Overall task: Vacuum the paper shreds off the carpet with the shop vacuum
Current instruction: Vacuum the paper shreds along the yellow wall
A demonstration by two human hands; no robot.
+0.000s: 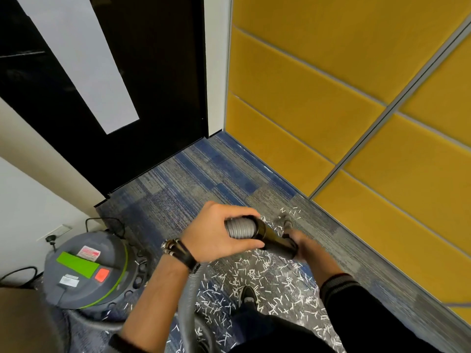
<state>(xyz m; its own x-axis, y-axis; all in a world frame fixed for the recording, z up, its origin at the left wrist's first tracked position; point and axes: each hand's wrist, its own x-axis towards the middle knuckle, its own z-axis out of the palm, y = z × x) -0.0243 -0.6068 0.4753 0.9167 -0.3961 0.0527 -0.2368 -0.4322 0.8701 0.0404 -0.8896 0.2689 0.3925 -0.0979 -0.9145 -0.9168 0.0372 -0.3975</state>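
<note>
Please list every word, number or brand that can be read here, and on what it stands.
No text can be read.
The pink-and-white sticker on the shop vacuum lid: blurred, unreadable.
The white sticker on the same lid: too small and blurred.
The green label and red patch: no letters visible.
The white sheet on the black door: blank.

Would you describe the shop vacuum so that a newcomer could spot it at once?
Start at the black door and follow the white wall on its left down to the carpet. There stands the shop vacuum, a round grey drum. Its lime-green rim, green label and red button set it apart.
</note>
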